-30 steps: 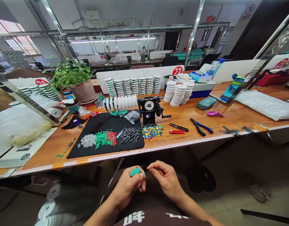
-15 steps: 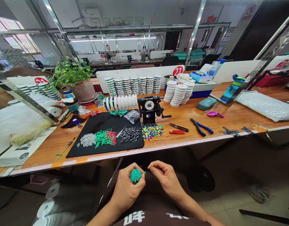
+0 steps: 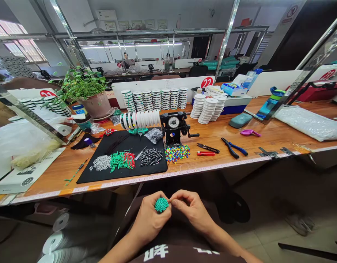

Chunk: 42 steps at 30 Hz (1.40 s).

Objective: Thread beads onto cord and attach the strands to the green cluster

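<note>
My left hand point(image 3: 150, 215) is wrapped round a tight bundle of thin green-ended sticks point(image 3: 161, 205), their round tips facing up at me. Just to the right, my right hand point(image 3: 192, 209) is closed in a pinch, thumb against forefinger, with the fingertips beside the bundle. Whatever lies between those fingertips is too small to name. Both hands are above my lap, in front of the table edge. Beyond them on a black mat point(image 3: 94, 174) lie green and red tubes point(image 3: 121, 160), silver beads point(image 3: 102, 163) and black pieces point(image 3: 151, 157).
A black hand-cranked winder point(image 3: 174, 126) carries a row of white spools point(image 3: 141, 119). Multicoloured beads point(image 3: 177, 153) lie before it, with tweezers point(image 3: 207, 148), a red stick-like item point(image 3: 205, 153) and blue-handled pliers point(image 3: 234, 148) to the right. A potted plant point(image 3: 94, 104) stands back left.
The right hand's fingertips have come in close against the left hand. The bundle has shifted slightly right and up, and the small green tip that showed between the hands is no longer visible.
</note>
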Available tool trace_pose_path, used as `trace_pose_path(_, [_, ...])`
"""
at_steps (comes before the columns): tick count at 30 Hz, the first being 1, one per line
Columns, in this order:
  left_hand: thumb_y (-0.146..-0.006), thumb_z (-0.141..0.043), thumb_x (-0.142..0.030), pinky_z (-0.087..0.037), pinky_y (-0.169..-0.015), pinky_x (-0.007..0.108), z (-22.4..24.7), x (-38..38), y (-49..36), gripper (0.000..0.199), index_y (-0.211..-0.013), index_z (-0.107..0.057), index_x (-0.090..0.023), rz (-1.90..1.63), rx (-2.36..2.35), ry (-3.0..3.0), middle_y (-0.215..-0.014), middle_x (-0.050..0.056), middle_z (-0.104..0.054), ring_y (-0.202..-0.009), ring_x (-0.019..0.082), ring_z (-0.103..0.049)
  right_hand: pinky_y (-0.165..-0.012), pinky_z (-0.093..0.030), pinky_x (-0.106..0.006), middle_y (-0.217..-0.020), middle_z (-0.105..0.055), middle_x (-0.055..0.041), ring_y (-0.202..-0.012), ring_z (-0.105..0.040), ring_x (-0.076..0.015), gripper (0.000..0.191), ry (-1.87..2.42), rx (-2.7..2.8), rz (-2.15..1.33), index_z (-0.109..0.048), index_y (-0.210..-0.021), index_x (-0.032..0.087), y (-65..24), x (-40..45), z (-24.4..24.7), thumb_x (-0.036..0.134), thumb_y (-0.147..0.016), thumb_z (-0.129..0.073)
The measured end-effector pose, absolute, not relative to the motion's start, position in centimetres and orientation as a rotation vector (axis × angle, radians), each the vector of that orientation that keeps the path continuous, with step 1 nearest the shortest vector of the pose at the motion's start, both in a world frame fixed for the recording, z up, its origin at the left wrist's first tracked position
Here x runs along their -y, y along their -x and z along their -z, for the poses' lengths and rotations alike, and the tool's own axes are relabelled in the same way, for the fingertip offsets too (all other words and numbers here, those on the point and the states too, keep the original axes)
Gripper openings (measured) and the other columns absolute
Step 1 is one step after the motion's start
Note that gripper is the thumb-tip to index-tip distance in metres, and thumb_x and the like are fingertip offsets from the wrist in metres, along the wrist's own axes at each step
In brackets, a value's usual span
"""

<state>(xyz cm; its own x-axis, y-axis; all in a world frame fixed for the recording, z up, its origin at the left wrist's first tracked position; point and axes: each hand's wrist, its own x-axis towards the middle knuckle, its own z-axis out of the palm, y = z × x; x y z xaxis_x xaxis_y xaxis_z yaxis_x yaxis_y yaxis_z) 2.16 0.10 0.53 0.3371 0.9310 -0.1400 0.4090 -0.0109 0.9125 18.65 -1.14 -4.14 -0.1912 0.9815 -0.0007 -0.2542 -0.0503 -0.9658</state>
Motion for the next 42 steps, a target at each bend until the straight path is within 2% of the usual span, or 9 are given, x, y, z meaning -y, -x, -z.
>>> trace_pose_path(7, [-0.086,-0.06,-0.039,-0.041,-0.059,0.024,-0.5,-0.3,-2.5,0.025,-0.078,-0.061,-0.016,-0.718,-1.164,-1.504,-0.062,0.0,-0.06,-0.058,0.014,-0.051,-0.052,-0.025,-0.021,-0.056,-0.029,0.0098,-0.053,-0.017,-0.0087,0.042,0.682,0.726,-1.719,-0.059,-0.079,0.017,-17.9,1.2,3.8,0.053,-0.08,-0.081])
trace_pose_path(11, [-0.081,-0.063,-0.032,-0.031,-0.052,0.023,-0.3,-0.5,-2.1,0.021,-0.068,-0.062,-0.014,-0.749,-1.23,-1.628,-0.058,-0.003,-0.049,-0.054,0.011,-0.037,-0.056,-0.032,-0.022,-0.07,-0.048,0.0026,-0.061,-0.037,-0.0113,0.031,0.868,1.074,-1.499,-0.062,-0.089,0.017,-18.0,1.5,3.9,0.047,-0.089,-0.07])
trace_pose_path(15, [-0.087,-0.061,-0.037,-0.034,-0.055,0.023,0.0,-0.6,-1.6,0.027,-0.075,-0.067,-0.014,-0.739,-1.216,-1.653,-0.062,-0.001,-0.054,-0.057,0.012,-0.04,-0.067,-0.039,-0.028,-0.078,-0.056,0.0001,-0.069,-0.051,-0.0152,0.016,1.088,1.549,-0.942,-0.063,-0.108,0.019,-18.4,2.0,3.4,0.021,-0.094,-0.056])
trace_pose_path(19, [-0.088,-0.063,-0.04,-0.034,-0.055,0.023,-0.1,-0.8,-1.7,0.028,-0.074,-0.063,-0.016,-0.73,-1.24,-1.684,-0.062,-0.001,-0.052,-0.058,0.012,-0.04,-0.067,-0.036,-0.029,-0.069,-0.055,0.0012,-0.063,-0.051,-0.0147,0.017,1.116,1.759,-0.461,-0.064,-0.09,0.018,-18.3,2.0,2.9,0.011,-0.09,-0.049])
trace_pose_path(28, [-0.074,-0.079,-0.051,-0.021,-0.047,0.02,-2.5,-2.1,1.7,0.04,-0.074,-0.06,-0.016,-0.888,-1.102,-1.083,-0.057,-0.008,-0.031,-0.053,0.008,-0.021,-0.054,-0.039,-0.028,-0.059,-0.054,0.0014,-0.053,-0.052,-0.0171,0.01,1.563,1.491,-0.684,-0.056,-0.073,0.021,-25.0,-1.1,7.3,0.026,-0.078,-0.049])
trace_pose_path(32, [-0.078,-0.076,-0.045,-0.027,-0.05,0.02,-3.1,-2.4,1.7,0.034,-0.07,-0.063,-0.015,-0.849,-1.205,-1.381,-0.056,-0.005,-0.042,-0.053,0.009,-0.032,-0.082,-0.049,-0.037,-0.094,-0.071,-0.0062,-0.088,-0.065,-0.026,0.019,1.489,1.648,-0.825,-0.069,-0.093,0.02,-26.9,-0.3,5.6,0.023,-0.076,-0.061])
trace_pose_path(36, [-0.084,-0.068,-0.04,-0.036,-0.055,0.023,-3.1,-2.0,-0.6,0.027,-0.073,-0.067,-0.015,-0.707,-1.24,-1.685,-0.063,0.0,-0.058,-0.058,0.013,-0.044,-0.107,-0.039,-0.043,-0.134,-0.06,-0.0095,-0.124,-0.054,-0.0269,0.045,1.043,1.616,-1.228,-0.058,-0.133,0.023,-23.7,1.4,1.6,0.025,-0.088,-0.061])
trace_pose_path(39, [-0.086,-0.066,-0.039,-0.039,-0.059,0.024,-3.0,-1.7,-1.8,0.025,-0.074,-0.067,-0.016,-0.658,-1.209,-1.722,-0.067,0.001,-0.061,-0.061,0.014,-0.048,-0.087,-0.049,-0.034,-0.108,-0.068,-0.0074,-0.097,-0.062,-0.0224,0.028,0.955,1.446,-1.392,-0.065,-0.117,0.02,-20.9,1.6,0.9,0.032,-0.093,-0.059])
trace_pose_path(42, [-0.086,-0.065,-0.042,-0.042,-0.059,0.024,-2.7,-1.7,-1.8,0.025,-0.089,-0.066,-0.016,-0.679,-1.184,-1.583,-0.066,0.0,-0.061,-0.061,0.015,-0.052,-0.064,-0.042,-0.028,-0.077,-0.06,-0.0015,-0.069,-0.051,-0.0163,0.022,1.14,1.36,-1.284,-0.068,-0.095,0.017,-19.8,1.2,1.9,0.038,-0.092,-0.061])
